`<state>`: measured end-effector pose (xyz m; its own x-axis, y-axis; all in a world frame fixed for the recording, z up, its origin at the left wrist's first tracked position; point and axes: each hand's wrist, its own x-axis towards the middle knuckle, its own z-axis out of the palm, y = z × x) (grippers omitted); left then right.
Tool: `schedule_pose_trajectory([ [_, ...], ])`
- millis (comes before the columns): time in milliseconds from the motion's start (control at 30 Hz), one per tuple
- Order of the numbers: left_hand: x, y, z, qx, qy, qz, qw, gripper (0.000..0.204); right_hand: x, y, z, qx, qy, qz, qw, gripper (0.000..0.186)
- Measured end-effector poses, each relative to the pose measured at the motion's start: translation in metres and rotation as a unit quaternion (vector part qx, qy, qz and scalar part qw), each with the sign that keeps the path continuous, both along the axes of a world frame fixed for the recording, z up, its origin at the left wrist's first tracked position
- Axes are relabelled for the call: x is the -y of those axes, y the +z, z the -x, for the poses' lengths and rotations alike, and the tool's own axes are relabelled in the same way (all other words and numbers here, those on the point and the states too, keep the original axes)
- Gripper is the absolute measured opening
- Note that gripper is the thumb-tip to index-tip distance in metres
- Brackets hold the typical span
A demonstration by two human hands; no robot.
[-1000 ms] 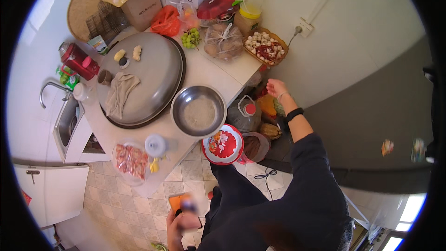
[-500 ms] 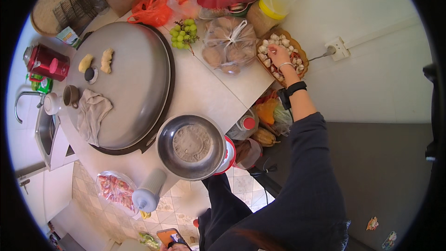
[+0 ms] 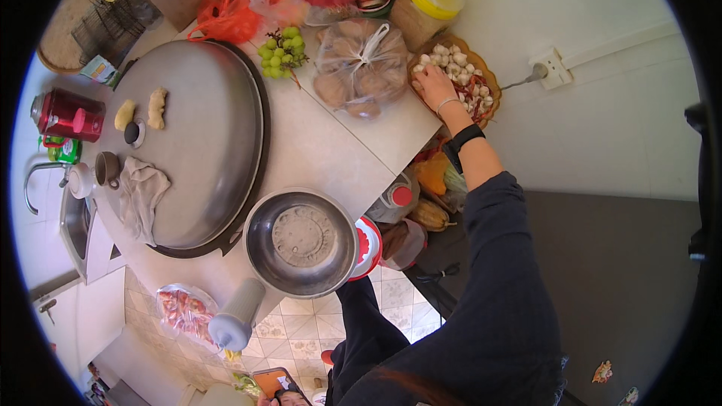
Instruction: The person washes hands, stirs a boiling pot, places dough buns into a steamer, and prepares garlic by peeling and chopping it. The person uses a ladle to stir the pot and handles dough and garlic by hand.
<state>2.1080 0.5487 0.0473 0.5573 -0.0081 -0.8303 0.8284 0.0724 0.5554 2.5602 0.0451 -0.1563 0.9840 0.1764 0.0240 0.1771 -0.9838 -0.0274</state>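
Far right on the tabletop [image 3: 323,152], a right hand [image 3: 434,86] dips into a basket [image 3: 489,69], its rim seemingly corralling loose garlic [image 3: 454,62]; whether the grip has closed is hidden.

Kitchen interior: a pale wall [image 3: 609,143] rises to the right of the right hand [image 3: 435,89], bearing a white socket [image 3: 555,69] and a raised strip [image 3: 624,46]; a light, thinly seamed worktop [image 3: 331,154] extends to the hand's left, a metal sink [image 3: 76,219] farther left; patterned floor tiles [image 3: 307,326] lie well below the hand, partly sunlit; a large dark grey surface [image 3: 609,278] stands to its lower right
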Motion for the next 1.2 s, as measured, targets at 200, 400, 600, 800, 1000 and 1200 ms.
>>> schedule_pose_trajectory([
  [200, -0.004, -0.006, 0.018, 0.011, 0.054, 0.024, 0.998, 0.023, 0.01, 0.01, 0.009, -0.043, -0.102, -0.118, 0.987, 0.029],
  [400, -0.01, -0.009, 0.048, 0.018, 0.119, 0.038, 0.992, 0.027, 0.011, 0.006, -0.013, -0.006, -0.197, -0.212, 0.957, 0.035],
  [600, -0.011, -0.009, 0.083, 0.018, 0.184, 0.048, 0.982, 0.031, -0.024, -0.004, -0.033, -0.03, -0.253, -0.002, 0.967, 0.038],
  [800, -0.018, -0.008, 0.1, 0.025, 0.219, 0.051, 0.974, 0.036, -0.022, 0.0, -0.029, 0.079, -0.299, -0.169, 0.936, 0.036],
  [1000, -0.031, -0.014, 0.11, 0.051, 0.231, 0.069, 0.969, 0.04, -0.074, 0.076, 0.042, 0.081, -0.064, -0.726, 0.68, 0.061],
  [1200, -0.052, -0.014, 0.144, 0.095, 0.242, 0.087, 0.962, 0.044, -0.172, 0.165, 0.16, 0.102, 0.096, -0.693, 0.707, 0.064],
])
